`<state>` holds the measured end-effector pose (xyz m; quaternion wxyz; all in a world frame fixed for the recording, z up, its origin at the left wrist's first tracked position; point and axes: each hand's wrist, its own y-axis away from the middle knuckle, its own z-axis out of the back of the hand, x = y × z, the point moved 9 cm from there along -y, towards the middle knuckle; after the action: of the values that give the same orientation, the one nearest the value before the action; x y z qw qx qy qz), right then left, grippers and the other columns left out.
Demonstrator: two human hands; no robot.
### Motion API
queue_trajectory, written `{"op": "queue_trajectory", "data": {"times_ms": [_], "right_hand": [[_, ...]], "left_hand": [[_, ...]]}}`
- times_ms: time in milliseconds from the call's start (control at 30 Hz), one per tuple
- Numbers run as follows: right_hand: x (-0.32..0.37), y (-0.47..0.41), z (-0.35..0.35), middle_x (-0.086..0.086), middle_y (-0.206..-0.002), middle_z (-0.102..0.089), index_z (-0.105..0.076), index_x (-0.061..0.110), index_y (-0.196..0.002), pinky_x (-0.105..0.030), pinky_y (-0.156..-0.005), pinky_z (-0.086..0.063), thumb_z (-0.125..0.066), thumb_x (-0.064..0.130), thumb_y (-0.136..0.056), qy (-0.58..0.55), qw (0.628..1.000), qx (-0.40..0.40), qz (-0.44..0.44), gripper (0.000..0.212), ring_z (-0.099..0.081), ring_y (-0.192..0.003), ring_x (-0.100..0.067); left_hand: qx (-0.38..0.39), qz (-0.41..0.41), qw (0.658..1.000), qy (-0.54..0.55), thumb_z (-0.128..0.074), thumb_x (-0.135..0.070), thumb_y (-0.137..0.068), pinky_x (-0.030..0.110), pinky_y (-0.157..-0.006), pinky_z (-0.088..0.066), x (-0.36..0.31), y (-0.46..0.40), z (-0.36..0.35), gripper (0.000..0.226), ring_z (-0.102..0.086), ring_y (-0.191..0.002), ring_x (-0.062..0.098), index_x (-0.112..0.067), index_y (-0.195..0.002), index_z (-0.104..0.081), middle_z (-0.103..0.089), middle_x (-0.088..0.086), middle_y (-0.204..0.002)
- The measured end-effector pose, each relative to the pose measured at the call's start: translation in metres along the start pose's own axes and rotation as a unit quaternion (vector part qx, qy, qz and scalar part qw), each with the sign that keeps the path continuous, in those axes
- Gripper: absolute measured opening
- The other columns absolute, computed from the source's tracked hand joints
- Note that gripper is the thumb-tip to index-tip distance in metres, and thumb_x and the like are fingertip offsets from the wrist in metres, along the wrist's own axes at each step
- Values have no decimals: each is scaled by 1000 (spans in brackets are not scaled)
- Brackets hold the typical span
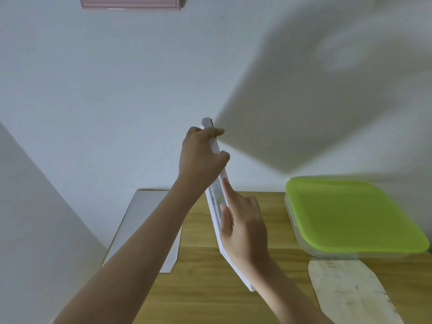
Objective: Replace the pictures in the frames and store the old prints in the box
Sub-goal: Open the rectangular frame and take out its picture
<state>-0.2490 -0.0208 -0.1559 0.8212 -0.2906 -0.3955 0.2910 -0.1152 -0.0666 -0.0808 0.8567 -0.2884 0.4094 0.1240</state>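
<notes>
1. The left hand (201,153) grips the upper end of a white frame (216,202), fingers curled over its top edge and thumb on the near side.
2. The right hand (243,220) lies against the frame's lower half with fingers nearly straight, forefinger pointing up along its face; it props the frame and does not close round it.
3. The frame is held edge-on and raised above the table (205,288), tilted, its top leaning toward the wall (93,90).
4. A white sheet (140,220) lies on the table's left end, partly under the left forearm.
5. A clear box with a green lid (350,213) sits at the table's right, well apart from the frame.
6. Just in front of the box lies a pale, worn board (348,291).
7. A pink frame (131,2) hangs on the wall at the top.
</notes>
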Motion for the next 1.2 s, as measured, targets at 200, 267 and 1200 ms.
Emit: {"op": "queue_trajectory", "data": {"times_ms": [200,267,1200], "right_hand": [[10,3,-12,3,-114,-63,-50,17,-134,-15,-79,-46,-62,25,-88,-59,998,22,31,49,-55,-97,-17],[4,1,-14,1,-116,-61,-52,15,-133,-12,-91,-40,-64,31,-88,-105,993,35,31,49,-55,-106,-17],[-161,37,-32,6,-116,-59,-41,50,-124,-10,-88,-42,-60,-9,-84,-307,899,31,-312,73,-53,-98,0]], "left_hand": [[-27,11,999,22,-60,-3,-70,16,-68,-48,8,2,21,51,-60,-78,15,-26,-114,-64,-58,-8,-108],[-30,19,998,53,-60,-2,-71,10,-60,-45,15,1,31,48,-59,-65,11,-28,-110,-66,-61,-15,-104],[56,108,968,221,-62,2,-84,24,-72,-57,146,42,7,52,-70,-82,23,-31,-123,-54,-57,3,-124]]}}
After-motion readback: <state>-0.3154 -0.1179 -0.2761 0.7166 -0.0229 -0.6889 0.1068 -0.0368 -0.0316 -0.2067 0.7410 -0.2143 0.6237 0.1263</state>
